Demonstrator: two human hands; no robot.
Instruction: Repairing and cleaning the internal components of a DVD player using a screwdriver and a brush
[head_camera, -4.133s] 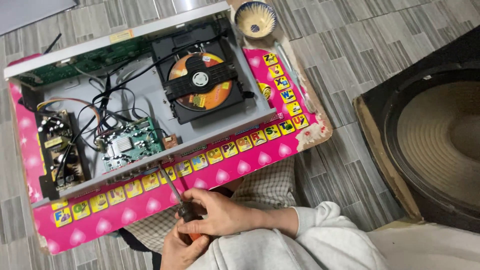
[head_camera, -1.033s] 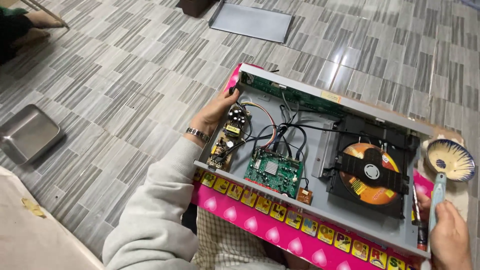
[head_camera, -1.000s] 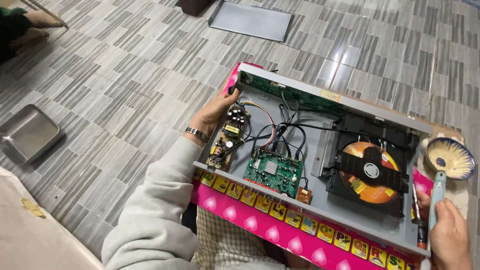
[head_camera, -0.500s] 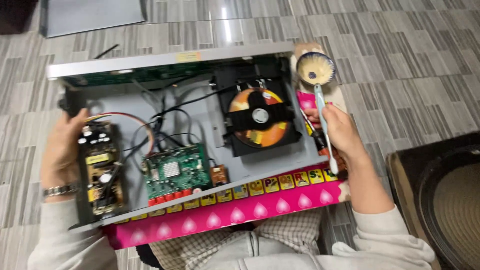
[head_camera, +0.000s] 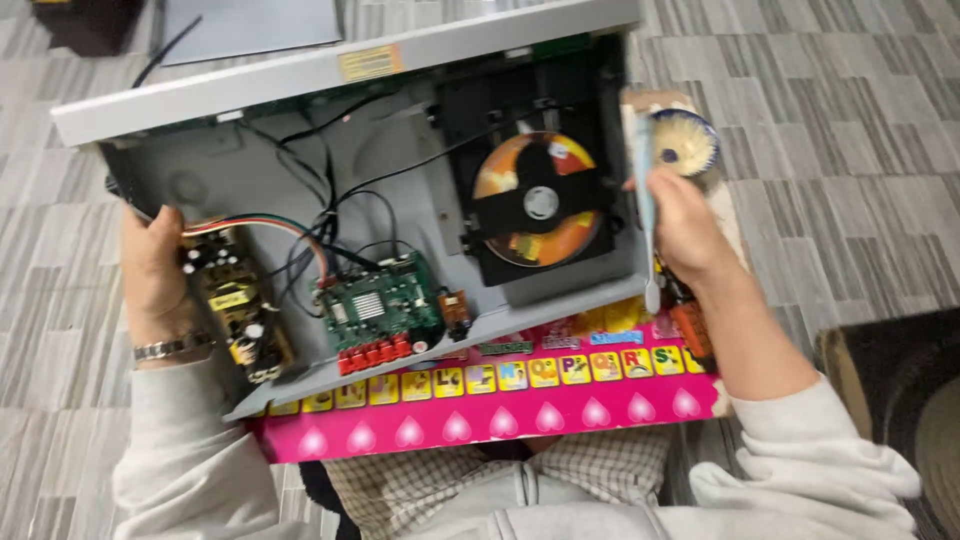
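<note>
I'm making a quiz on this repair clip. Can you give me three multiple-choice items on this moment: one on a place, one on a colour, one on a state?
1. Where does the left hand rest?
A. on the disc
B. at the left end of the open player, beside the yellowish board
C. on the floor

2. What colour is the mat under the player?
A. pink
B. blue
C. black

3. What state is the player in?
A. closed
B. wrapped
C. cover off, boards and wires bare

Answers:
1 B, its fingers lie against the chassis edge by that board.
2 A, the pink strip with hearts shows along the near edge.
3 C, the green board and the disc lie exposed, while the right hand holds a brush.
</note>
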